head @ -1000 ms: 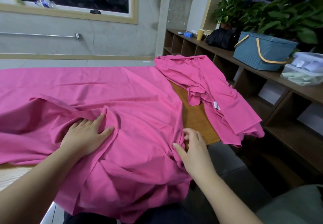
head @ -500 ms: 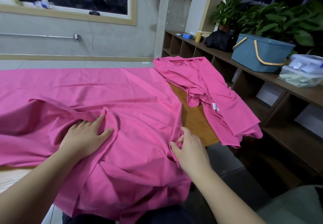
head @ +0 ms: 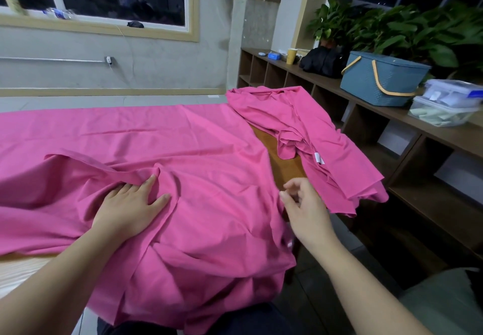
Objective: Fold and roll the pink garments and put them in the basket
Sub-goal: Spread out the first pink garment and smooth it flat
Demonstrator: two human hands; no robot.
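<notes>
1. A wooden desk (head: 283, 158) fills the left and middle of the frame.
2. A large pink cloth (head: 156, 146) is spread over most of it, its near edge hanging off.
3. A second, crumpled pink garment (head: 308, 125) lies at right of centre, draped over the desk's right end.
4. A low wooden shelf (head: 444, 136) runs along the right of the frame, with a blue basket (head: 379, 78) on top.

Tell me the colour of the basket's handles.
The basket on the shelf has yellow-tan handles against a blue woven body, seen in the head view.

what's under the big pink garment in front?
The big pink garment lies on a wooden table, which shows bare between it and the second pink garment. The left hand presses on top. Anything else beneath is covered.
</notes>
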